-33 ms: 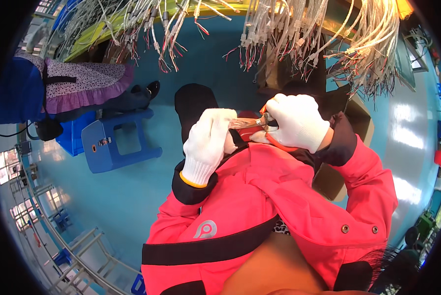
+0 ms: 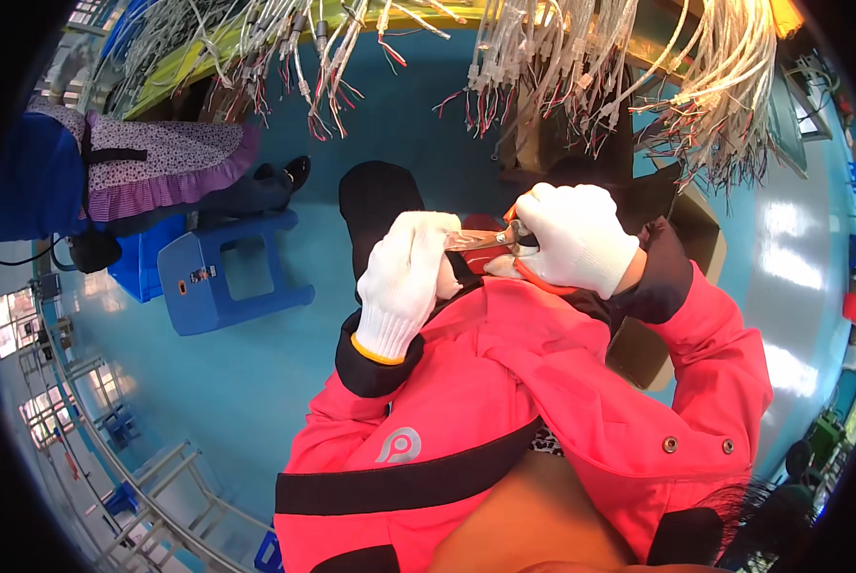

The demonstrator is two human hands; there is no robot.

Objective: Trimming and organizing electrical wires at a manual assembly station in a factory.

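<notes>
Both my hands wear white knitted gloves and meet in front of my lap. My right hand point(image 2: 581, 237) is closed round a pair of pliers with orange handles point(image 2: 546, 282); their metal jaws point toward my left hand. My left hand point(image 2: 404, 263) has its fingers curled and pressed together close to the jaws. A thin, brownish, shiny piece point(image 2: 475, 239) spans the gap between the left fingers and the pliers; its kind is not clear. What lies inside the left fingers is hidden.
Bundles of clear-sheathed cables point(image 2: 561, 67) with bare red and dark wire ends hang from a yellow-edged rack ahead. A cardboard box point(image 2: 700, 239) stands at right. On the left, a blue plastic stool point(image 2: 194, 282) lies beside a person in a patterned apron point(image 2: 160, 162).
</notes>
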